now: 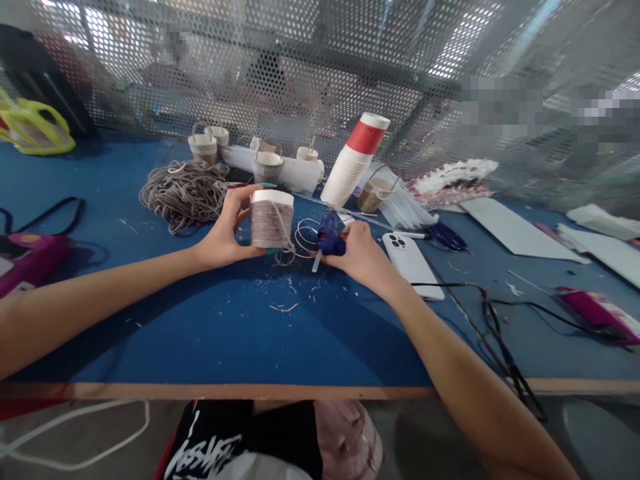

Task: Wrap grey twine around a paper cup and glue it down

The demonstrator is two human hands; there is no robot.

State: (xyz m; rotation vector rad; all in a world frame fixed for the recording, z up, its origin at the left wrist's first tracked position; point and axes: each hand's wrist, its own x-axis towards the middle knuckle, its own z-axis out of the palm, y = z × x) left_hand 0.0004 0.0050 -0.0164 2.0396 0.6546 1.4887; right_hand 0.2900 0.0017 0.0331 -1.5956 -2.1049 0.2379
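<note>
My left hand grips a white paper cup by its top and bottom, its mouth end out of sight. Grey-brown cord is wound round most of the cup, leaving a white band at the top, and a loose cord end dangles from its lower right. Just to the right, my right hand is closed on a blue glue gun. From the gun a translucent glue stick pokes out toward me. Cup and glue gun are apart. A thin white loop of cord lies between them.
A heap of grey cord lies behind my left hand. Small cord-wrapped baskets and a leaning stack of paper cups stand along the perforated metal screen. A white phone and black cables lie to the right.
</note>
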